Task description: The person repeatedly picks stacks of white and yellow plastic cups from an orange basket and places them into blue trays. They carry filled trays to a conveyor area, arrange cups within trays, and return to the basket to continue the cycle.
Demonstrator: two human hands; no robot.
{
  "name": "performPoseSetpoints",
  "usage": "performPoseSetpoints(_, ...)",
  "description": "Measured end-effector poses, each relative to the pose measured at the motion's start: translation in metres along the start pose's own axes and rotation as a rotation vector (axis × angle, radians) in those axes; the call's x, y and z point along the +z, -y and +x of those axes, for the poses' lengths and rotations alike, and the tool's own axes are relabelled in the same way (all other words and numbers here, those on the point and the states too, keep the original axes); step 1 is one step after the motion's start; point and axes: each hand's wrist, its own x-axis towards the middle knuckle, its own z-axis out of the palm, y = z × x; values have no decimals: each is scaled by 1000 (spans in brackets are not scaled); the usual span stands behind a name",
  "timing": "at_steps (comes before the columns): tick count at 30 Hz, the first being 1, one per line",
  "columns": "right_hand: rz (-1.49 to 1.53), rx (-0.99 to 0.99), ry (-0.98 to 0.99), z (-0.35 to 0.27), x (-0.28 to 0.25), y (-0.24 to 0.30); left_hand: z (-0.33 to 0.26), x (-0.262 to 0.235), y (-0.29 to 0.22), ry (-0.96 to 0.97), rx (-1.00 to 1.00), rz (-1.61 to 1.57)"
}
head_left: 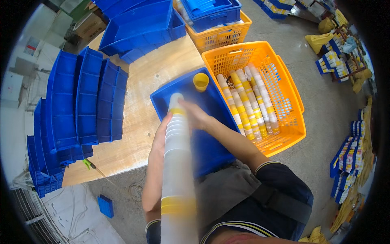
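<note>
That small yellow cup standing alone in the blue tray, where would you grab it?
Take the small yellow plastic cup by its round rim, coming from above. It stands upright, mouth open upward, apart from the tray's walls, so fingers can pinch opposite sides of the rim freely.

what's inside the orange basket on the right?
The orange basket holds long stacks of translucent cups with yellow bands, lying side by side. What lies beneath them is covered.
</note>
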Motion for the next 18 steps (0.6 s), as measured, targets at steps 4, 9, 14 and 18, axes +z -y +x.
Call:
performPoseSetpoints(4,341,51,8,-24,17,19,-4,18,10,-13,69,-20)
performPoseSetpoints(9,180,161,-24,-37,35,10,-1,10,16,-87,58,-141)
performPoseSetpoints(14,-42,-21,28,-20,30,9,-12,14,14,-58,24,-158)
performPoseSetpoints(18,354,150,37,-24,17,-4,-14,14,23,-102,70,33)
